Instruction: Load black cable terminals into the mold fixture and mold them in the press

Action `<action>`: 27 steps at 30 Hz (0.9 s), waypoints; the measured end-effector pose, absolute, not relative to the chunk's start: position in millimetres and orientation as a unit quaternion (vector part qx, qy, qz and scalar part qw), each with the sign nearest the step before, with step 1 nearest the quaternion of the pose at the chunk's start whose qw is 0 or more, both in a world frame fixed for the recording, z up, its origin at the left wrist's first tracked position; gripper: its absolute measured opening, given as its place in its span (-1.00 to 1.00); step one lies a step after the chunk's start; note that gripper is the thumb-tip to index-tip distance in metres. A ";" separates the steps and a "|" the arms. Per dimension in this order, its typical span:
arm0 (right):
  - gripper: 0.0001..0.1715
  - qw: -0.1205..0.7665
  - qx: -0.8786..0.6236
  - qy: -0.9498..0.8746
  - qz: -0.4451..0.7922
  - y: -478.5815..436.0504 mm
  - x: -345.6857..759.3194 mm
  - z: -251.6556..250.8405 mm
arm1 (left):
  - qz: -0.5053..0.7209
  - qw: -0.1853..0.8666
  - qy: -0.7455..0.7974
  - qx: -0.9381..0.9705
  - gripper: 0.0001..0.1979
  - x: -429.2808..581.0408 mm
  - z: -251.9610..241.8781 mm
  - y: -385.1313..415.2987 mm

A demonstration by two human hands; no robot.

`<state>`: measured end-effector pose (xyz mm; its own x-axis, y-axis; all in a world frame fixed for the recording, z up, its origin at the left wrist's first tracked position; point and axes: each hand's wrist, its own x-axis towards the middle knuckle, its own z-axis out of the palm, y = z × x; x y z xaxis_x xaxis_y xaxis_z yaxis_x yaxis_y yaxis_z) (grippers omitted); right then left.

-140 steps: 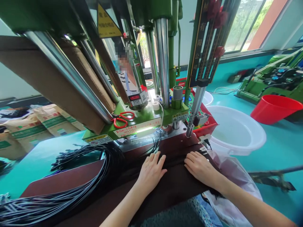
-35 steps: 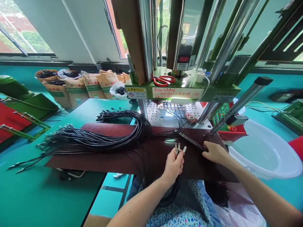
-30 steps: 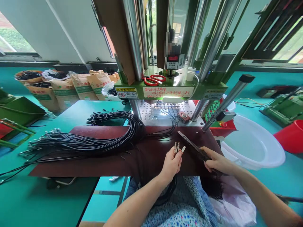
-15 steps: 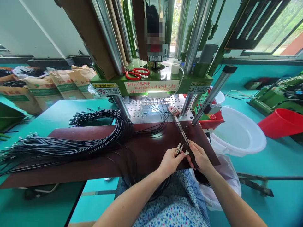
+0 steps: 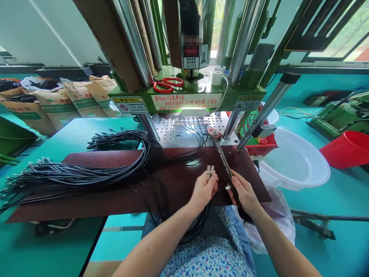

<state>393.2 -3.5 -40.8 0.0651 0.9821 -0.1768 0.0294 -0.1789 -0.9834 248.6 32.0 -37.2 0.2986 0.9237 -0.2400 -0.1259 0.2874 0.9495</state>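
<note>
My left hand (image 5: 203,191) is shut on a few black cords, whose metal end terminals (image 5: 210,171) stick up above my fingers. My right hand (image 5: 244,193) grips the near end of a long, narrow dark metal strip (image 5: 222,161), and a small metal terminal (image 5: 228,187) shows beside my fingers. The strip's far end lies near a small round-topped block (image 5: 213,132) at the edge of the perforated steel machine plate (image 5: 175,130). The hands are close together, a short gap apart, above a dark brown board (image 5: 109,202). A large bundle of black cords (image 5: 77,177) lies on the board to the left.
Above the plate stands a green press (image 5: 187,100) with steel columns, and red scissors (image 5: 168,85) lie on it. A white basin (image 5: 294,157) and a red bucket (image 5: 347,150) stand to the right. Paper sacks (image 5: 54,104) stand beyond the green table (image 5: 57,132).
My left hand has drawn back slightly left, away from the right hand. The strip has stayed in my right hand, and the camera view has barely shifted.
</note>
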 end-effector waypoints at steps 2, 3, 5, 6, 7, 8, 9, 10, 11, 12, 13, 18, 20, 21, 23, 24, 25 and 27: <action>-0.36 0.475 -0.568 -0.422 0.523 -3.8 394.4 -40.4 | 0.426 0.679 0.454 0.388 -0.71 247.0 -34.9 35.8; -0.35 0.480 -0.566 -0.416 0.526 -4.1 394.7 -40.5 | 0.424 0.692 0.452 0.370 -0.70 247.0 -34.4 36.5; -0.31 0.480 -0.558 -0.418 0.532 -4.6 394.7 -40.8 | 0.387 0.721 0.435 0.377 -0.68 248.9 -34.9 35.7; -0.29 0.477 -0.554 -0.422 0.535 -4.9 394.4 -40.9 | 0.362 0.726 0.426 0.400 -0.68 250.6 -35.5 34.6; -0.27 0.472 -0.551 -0.429 0.538 -5.2 394.2 -41.0 | 0.342 0.724 0.420 0.427 -0.68 252.6 -36.1 33.3; -0.27 0.467 -0.549 -0.436 0.539 -5.5 394.2 -41.0 | 0.329 0.718 0.416 0.450 -0.69 254.5 -36.6 32.2; -0.27 0.461 -0.548 -0.442 0.541 -5.7 394.2 -41.0 | 0.325 0.711 0.415 0.465 -0.69 256.3 -36.7 31.4; -0.28 0.456 -0.547 -0.446 0.542 -5.8 394.5 -41.1 | 0.325 0.707 0.416 0.470 -0.70 257.8 -36.7 30.9; -0.29 0.452 -0.546 -0.447 0.545 -5.8 395.0 -41.3 | 0.327 0.709 0.418 0.465 -0.70 258.9 -36.4 30.8; -0.29 0.451 -0.545 -0.447 0.547 -5.8 395.6 -41.6 | 0.331 0.711 0.419 0.457 -0.70 259.7 -36.3 31.0; -0.30 0.451 -0.544 -0.446 0.550 -5.6 396.3 -42.0 | 0.335 0.714 0.419 0.450 -0.70 260.2 -36.3 31.2; -0.33 0.452 -0.541 -0.452 0.547 -5.2 397.6 -44.0 | 0.348 0.690 0.428 0.468 -0.75 260.6 -42.5 31.6; -0.33 0.441 -0.548 -0.469 0.534 -5.5 396.4 -43.6 | 0.356 0.672 0.432 0.485 -0.76 260.7 -46.6 31.0; -0.33 0.431 -0.553 -0.484 0.524 -5.6 395.5 -43.2 | 0.363 0.663 0.432 0.492 -0.77 260.7 -48.3 30.7; -0.34 0.405 -0.562 -0.516 0.503 -5.7 393.5 -42.2 | 0.376 0.650 0.427 0.503 -0.78 260.7 -50.5 30.4; -0.34 0.396 -0.565 -0.526 0.497 -5.7 392.7 -41.9 | 0.381 0.647 0.423 0.506 -0.78 260.4 -50.7 30.6; -0.35 0.393 -0.564 -0.529 0.497 -5.7 392.2 -41.8 | 0.384 0.647 0.421 0.506 -0.77 259.9 -50.4 31.2; -0.35 0.407 -0.559 -0.509 0.512 -5.9 392.3 -42.6 | 0.386 0.646 0.424 0.504 -0.75 257.4 -48.2 33.8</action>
